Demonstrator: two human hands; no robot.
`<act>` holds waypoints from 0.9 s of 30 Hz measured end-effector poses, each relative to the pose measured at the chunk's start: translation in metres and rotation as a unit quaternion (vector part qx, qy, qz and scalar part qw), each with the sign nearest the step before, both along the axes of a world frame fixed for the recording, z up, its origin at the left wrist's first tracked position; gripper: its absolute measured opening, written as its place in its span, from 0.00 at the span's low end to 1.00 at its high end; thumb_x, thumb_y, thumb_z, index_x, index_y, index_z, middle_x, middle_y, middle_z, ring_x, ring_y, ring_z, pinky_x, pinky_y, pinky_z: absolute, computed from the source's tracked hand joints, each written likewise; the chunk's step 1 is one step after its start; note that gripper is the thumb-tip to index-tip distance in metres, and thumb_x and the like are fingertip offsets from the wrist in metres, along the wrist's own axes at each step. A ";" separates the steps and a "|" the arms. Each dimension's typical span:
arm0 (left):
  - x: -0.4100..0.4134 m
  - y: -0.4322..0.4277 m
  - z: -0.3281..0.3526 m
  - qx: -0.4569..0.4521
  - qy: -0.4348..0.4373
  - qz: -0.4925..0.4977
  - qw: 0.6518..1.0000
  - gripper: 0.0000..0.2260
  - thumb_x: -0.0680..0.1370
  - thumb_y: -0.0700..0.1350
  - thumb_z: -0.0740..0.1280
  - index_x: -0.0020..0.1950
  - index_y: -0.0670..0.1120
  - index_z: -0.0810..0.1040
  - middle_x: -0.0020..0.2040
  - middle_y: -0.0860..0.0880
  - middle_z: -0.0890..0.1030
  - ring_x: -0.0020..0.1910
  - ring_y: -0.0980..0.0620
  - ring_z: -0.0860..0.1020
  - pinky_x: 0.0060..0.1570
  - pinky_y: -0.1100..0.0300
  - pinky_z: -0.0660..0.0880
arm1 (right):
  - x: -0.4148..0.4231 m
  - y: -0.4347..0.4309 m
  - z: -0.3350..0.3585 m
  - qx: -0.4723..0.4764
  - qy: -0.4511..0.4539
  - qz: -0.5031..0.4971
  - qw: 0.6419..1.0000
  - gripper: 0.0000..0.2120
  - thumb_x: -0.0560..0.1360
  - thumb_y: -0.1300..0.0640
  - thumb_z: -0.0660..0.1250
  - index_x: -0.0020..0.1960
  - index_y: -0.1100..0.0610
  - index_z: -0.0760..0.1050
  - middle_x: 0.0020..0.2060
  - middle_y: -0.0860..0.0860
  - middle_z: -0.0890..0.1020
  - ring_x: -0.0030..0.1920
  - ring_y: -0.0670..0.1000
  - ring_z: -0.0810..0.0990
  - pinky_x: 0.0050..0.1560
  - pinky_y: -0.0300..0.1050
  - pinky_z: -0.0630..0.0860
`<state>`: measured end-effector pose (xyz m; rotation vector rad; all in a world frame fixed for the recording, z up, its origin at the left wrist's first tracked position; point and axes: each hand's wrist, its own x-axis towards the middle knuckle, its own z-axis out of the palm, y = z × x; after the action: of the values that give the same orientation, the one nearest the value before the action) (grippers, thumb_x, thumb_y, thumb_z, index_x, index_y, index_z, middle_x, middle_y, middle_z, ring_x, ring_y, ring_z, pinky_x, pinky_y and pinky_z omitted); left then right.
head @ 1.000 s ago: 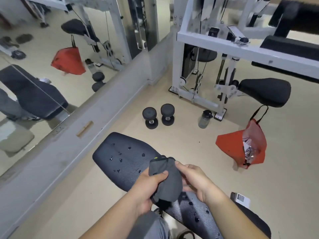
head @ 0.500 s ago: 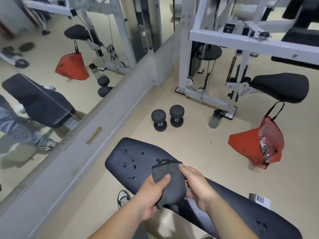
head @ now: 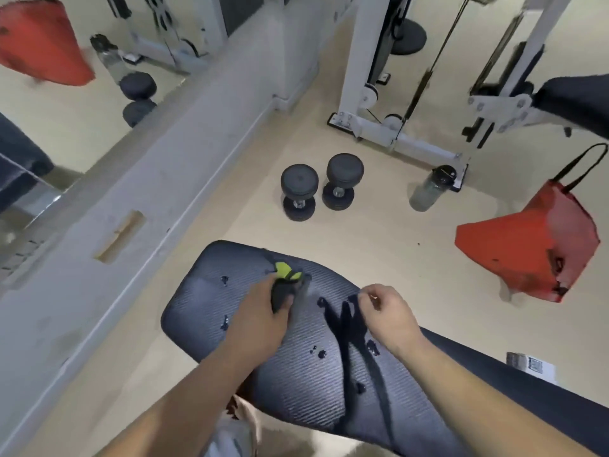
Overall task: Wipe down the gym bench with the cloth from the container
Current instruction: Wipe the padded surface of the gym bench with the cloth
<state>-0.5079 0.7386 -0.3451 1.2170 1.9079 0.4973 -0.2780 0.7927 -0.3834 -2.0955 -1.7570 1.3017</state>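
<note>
The dark ribbed gym bench (head: 306, 374) runs from the middle of the view to the lower right, with wet drops and dark wet streaks on its pad. My left hand (head: 260, 315) grips a bunched dark grey cloth (head: 285, 288) with a yellow-green patch and holds it down on the pad near the bench's far end. My right hand (head: 385, 311) hovers just above the pad to the right of the cloth, fingers loosely curled, holding nothing. A red bag (head: 534, 252) stands on the floor at the right.
Two black dumbbells (head: 321, 189) and a clear bottle (head: 431, 188) stand on the beige floor beyond the bench. A white cable machine (head: 389, 103) stands behind them. A wall mirror (head: 66, 77) and its grey ledge run along the left. A paper label (head: 530, 364) lies at the right.
My right hand let go of the cloth and moved right. My left hand carried the cloth down onto the pad. Dark wet streaks now show on the bench; the view tilted closer.
</note>
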 end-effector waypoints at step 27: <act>0.067 -0.039 -0.224 0.214 0.367 -0.353 0.834 0.27 0.76 0.57 0.63 0.75 0.61 0.61 0.63 0.47 0.68 0.61 0.44 0.68 0.54 0.47 0.68 | 0.028 -0.003 -0.174 0.153 -0.114 0.056 0.980 0.17 0.83 0.48 0.53 0.55 0.53 0.79 0.61 0.57 0.83 0.61 0.61 0.79 0.61 0.51 0.76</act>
<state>-0.4407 0.6996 -0.5696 2.5546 1.7453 0.0225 -0.2504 0.7892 -0.5571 -2.0601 -2.0407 0.7708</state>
